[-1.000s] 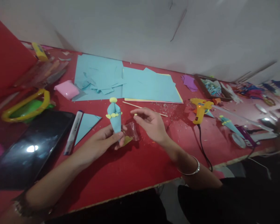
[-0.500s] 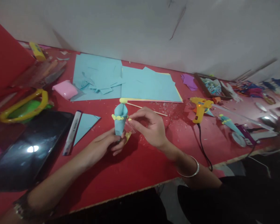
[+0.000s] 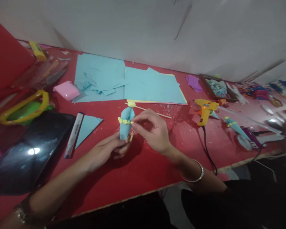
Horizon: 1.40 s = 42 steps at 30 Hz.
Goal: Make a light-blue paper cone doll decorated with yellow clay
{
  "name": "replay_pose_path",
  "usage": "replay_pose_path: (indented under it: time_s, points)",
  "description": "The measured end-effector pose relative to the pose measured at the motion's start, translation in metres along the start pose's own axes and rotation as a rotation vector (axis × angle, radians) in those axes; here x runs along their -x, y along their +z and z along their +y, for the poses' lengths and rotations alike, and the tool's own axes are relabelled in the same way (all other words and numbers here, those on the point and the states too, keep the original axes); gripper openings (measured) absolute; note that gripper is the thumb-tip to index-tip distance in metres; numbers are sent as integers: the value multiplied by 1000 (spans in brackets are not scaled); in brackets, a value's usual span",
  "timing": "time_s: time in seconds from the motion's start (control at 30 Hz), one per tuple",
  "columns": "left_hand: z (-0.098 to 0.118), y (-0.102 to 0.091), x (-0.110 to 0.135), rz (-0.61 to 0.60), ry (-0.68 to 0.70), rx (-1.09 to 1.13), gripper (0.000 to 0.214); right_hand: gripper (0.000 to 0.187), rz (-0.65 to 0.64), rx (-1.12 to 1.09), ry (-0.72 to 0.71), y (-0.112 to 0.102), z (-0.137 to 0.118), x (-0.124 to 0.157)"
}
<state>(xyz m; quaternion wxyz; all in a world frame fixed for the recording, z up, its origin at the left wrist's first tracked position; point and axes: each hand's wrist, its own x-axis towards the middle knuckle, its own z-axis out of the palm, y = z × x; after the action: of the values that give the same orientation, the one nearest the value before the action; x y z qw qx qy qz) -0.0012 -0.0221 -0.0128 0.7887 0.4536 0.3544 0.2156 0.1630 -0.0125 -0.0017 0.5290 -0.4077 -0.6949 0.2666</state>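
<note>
My left hand point(image 3: 107, 151) grips the narrow lower end of a light blue paper cone point(image 3: 125, 125) and holds it upright over the red table point(image 3: 138, 171). A yellow ball point(image 3: 131, 104) tops the cone and a row of small yellow beads point(image 3: 125, 121) runs across its middle. My right hand point(image 3: 152, 130) is pinched, its fingertips touching the right end of the bead row, seemingly on a small yellow bead. A small clear plastic bag is mostly hidden behind the hands.
Light blue paper sheets point(image 3: 133, 84) lie at the back. A yellow glue gun point(image 3: 205, 109) with a black cord stands to the right. A dark tablet point(image 3: 30, 149), a marker point(image 3: 73, 135), a blue paper triangle point(image 3: 87, 125), pink clay point(image 3: 66, 90) and a thin wooden stick point(image 3: 152, 112) lie around.
My right hand has moved left from beside the clear bag to the cone's bead row. The cone has shifted slightly right and its top has tilted.
</note>
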Motion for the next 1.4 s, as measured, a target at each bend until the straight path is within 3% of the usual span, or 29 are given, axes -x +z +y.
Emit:
replay_pose_path:
  time_s: [0.5, 0.67, 0.83, 1.4]
  points:
    - [1, 0, 0, -8, 15, -78, 17, 12, -84, -129, 93, -1, 4, 1]
    - [-2, -2, -2, -27, 35, -61, 16, 19, 12, -262, 222, 3, 7, 1]
    - [-1, -1, 0, -27, 13, -36, 14, 33, -59, -416, 319, 6, 13, 0]
    - [-3, -3, 1, -51, -23, -39, 12, 31, -122, -511, 344, 8, 16, 2]
